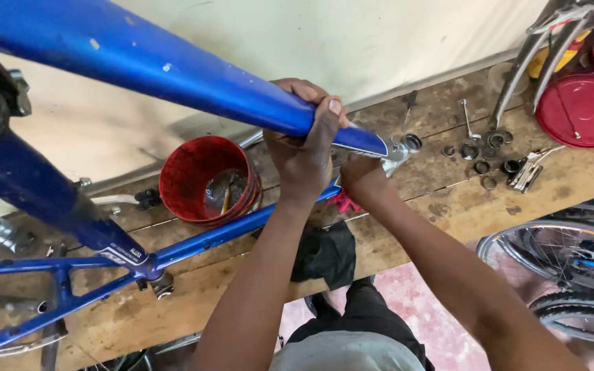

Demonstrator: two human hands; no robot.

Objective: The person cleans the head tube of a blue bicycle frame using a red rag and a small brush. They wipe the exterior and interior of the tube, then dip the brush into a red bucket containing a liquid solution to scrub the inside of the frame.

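Observation:
A blue bicycle frame lies across a wooden workbench. My left hand grips the frame's top tube near its seat end, fingers wrapped over it. My right hand reaches under that tube beside the silver seat clamp; its fingers are hidden behind the tube and left hand. A red rag shows just below my right hand. The lower tubes run left toward the bottom bracket.
A red bucket with tools stands behind the frame. Small rings, bearings and wrenches lie at the right, beside a red lid. A dark cloth hangs over the bench edge. Bicycle wheels stand at lower right.

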